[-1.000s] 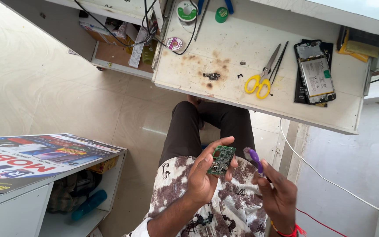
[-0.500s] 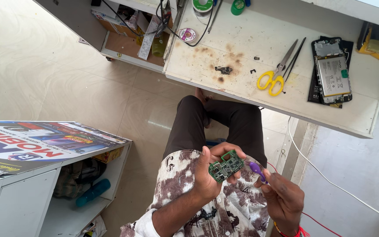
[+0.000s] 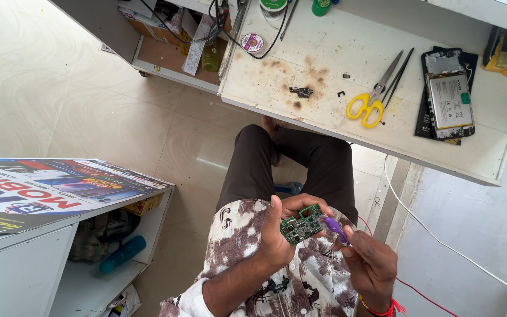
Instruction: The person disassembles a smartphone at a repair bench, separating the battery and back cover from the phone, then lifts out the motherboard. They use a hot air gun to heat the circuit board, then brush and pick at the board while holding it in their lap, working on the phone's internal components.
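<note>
A: Head view looks down at my lap. My left hand [image 3: 280, 235] pinches a small green circuit board [image 3: 301, 223] by its edges, fingers closed around it, above my knees.

B: And the right one?

A: My right hand [image 3: 368, 264] pinches a purple tool [image 3: 335, 229], its tip touching the board.

B: How does the board handle?

A: I think it is light, stiff and fragile; better to hold only the edges.

B: Any labels nearby?

A: At left, a flat colourful poster [image 3: 54, 185] lies on a cabinet. On the white counter [image 3: 324, 35], yellow scissors [image 3: 371, 100] and then an opened phone [image 3: 447, 97] with a white battery label.
</note>
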Action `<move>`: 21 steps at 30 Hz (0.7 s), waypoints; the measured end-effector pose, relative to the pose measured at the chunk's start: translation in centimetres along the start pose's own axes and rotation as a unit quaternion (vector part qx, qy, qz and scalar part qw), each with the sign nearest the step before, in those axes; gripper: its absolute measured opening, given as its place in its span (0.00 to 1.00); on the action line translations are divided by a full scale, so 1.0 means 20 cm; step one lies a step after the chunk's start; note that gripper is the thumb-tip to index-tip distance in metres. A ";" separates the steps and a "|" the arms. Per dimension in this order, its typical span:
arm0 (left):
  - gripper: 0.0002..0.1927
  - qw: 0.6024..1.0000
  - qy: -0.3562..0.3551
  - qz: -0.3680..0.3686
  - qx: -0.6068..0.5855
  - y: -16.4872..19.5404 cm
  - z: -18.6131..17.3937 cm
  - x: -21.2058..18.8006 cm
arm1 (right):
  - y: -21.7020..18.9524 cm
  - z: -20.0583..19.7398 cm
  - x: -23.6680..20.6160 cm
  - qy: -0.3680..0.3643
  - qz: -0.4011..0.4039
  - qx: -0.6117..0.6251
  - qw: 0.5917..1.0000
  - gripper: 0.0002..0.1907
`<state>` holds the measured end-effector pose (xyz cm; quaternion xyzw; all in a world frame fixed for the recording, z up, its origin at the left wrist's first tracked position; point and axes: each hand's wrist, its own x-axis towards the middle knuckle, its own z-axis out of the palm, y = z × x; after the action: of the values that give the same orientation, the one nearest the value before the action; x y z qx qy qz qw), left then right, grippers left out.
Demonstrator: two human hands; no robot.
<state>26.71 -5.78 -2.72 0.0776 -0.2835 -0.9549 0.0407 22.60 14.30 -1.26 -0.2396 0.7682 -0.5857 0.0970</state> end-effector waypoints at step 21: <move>0.51 0.997 0.057 0.042 -0.009 0.01 -0.06 0.11 | 0.00 0.16 0.02 -0.030 -0.013 -0.110 0.993 0.24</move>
<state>24.82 -6.81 -3.95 0.1195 -0.2755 -0.9489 0.0971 23.61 11.32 -2.14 -0.2765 0.8214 -0.4915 0.0856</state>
